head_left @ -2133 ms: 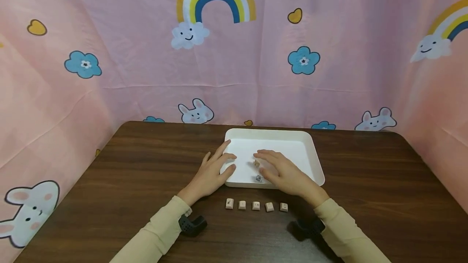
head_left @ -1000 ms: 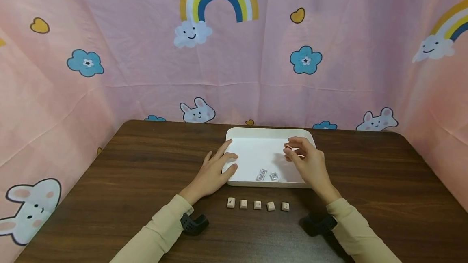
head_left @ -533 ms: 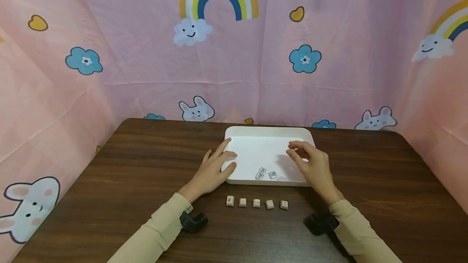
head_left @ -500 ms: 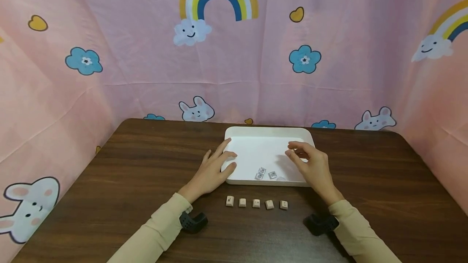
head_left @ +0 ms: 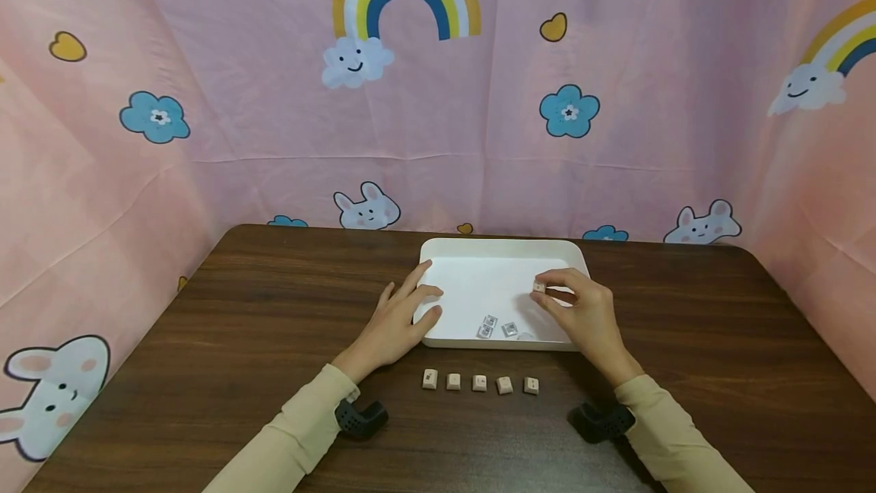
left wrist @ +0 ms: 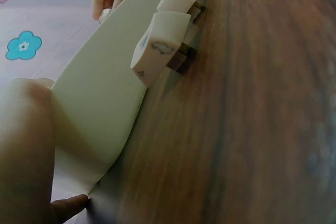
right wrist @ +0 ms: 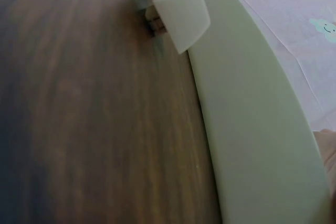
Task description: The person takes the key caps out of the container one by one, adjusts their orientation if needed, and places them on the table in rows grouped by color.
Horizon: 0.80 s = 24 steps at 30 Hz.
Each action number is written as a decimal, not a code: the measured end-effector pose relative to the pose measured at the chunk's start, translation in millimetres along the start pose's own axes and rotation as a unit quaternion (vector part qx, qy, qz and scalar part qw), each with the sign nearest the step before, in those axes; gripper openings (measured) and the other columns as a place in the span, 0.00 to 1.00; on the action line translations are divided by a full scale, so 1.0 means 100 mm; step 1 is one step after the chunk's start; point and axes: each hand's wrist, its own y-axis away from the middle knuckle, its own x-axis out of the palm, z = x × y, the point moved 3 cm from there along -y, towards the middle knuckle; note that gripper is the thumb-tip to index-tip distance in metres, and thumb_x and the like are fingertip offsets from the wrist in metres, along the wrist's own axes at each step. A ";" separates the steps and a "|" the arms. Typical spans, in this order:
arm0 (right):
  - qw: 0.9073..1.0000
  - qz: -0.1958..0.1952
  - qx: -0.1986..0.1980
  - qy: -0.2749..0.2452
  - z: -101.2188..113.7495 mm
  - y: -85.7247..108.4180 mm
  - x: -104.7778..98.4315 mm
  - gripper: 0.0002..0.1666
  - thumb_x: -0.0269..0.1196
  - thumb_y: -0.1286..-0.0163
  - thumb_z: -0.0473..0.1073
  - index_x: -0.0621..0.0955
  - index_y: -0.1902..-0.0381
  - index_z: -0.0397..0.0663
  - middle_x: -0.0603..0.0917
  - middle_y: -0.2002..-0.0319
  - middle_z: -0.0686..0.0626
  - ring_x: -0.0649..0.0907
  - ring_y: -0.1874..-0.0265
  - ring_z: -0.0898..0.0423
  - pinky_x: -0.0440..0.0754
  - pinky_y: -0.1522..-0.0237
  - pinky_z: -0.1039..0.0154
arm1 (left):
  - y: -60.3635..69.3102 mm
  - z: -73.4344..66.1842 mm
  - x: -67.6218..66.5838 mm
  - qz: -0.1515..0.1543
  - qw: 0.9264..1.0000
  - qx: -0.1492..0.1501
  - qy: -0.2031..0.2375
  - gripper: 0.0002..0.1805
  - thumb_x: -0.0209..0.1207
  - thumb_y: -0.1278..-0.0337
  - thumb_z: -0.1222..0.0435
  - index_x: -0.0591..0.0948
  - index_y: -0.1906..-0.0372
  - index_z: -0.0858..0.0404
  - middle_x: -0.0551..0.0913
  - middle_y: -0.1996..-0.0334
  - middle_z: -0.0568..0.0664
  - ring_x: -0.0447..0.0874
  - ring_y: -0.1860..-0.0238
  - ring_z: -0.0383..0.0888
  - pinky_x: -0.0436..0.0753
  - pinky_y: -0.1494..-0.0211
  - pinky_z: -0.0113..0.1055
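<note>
Black wrist devices (head_left: pixel 361 420): a low sideways sweep of an arm could let one clip the keycap row (head_left: pixel 479 383); they sit on the body's side of the left hand (head_left: pixel 395 323) and the right hand (head_left: pixel 587 318), one at each wrist.
Keycap row: five small cream pieces on the desk (head_left: pixel 308 280); they look light, so a wrist or palm coming down could knock one crooked. They lie between the wrists, nearer the body than both hands.
Loose clear pieces (head_left: pixel 509 329): a jolt to the white tray (head_left: pixel 499 248) could make them slide or tip. Two lie close together with a third just beside, inside the tray's near part, between the hands.
Left hand: fingers spread at the tray's left end, pinching nothing; an uneven push from it could shift the tray.
Right hand: pinches the held keycap (head_left: pixel 539 287) between thumb and fingertips, over the tray. Its wrist view shows mostly desk and tray wall, so I can't fairly judge how firm that pinch is.
Held keycap: being so small, it could turn or slip from the fingertips, most likely dropping into the tray. It is at the right fingertips, well apart from the left hand and farther from the body than the loose clear pieces.
White tray: its low walls might not stop a bouncing piece; its far rim lies beyond both hands.
Cloth backdrop (head_left: pixel 636 82): well beyond both hands, little hazard.
</note>
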 end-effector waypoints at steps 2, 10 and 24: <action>1.000 0.002 0.001 0.008 0.01 0.00 0.00 0.18 0.77 0.48 0.26 0.87 0.59 0.40 0.88 0.62 0.46 0.90 0.62 0.50 0.89 0.61 0.63 | 0.00 0.00 0.00 0.001 1.000 0.000 0.000 0.19 0.52 0.22 0.53 0.79 0.38 0.57 0.50 0.17 0.49 0.64 0.23 0.54 0.45 0.25 0.73; 0.999 0.008 0.009 0.047 0.02 0.00 0.00 0.17 0.78 0.45 0.33 0.87 0.58 0.45 0.88 0.64 0.48 0.88 0.68 0.54 0.88 0.72 0.60 | 0.00 -0.01 0.00 0.004 1.000 -0.003 0.000 0.19 0.52 0.22 0.53 0.79 0.39 0.57 0.50 0.17 0.48 0.65 0.24 0.55 0.44 0.24 0.73; 0.999 -0.005 0.004 0.054 0.01 0.01 0.00 0.17 0.77 0.43 0.35 0.86 0.57 0.46 0.88 0.65 0.49 0.88 0.72 0.55 0.85 0.74 0.66 | 0.00 0.00 0.00 -0.005 1.000 -0.001 0.003 0.18 0.53 0.23 0.54 0.80 0.39 0.56 0.51 0.17 0.50 0.68 0.25 0.56 0.44 0.25 0.73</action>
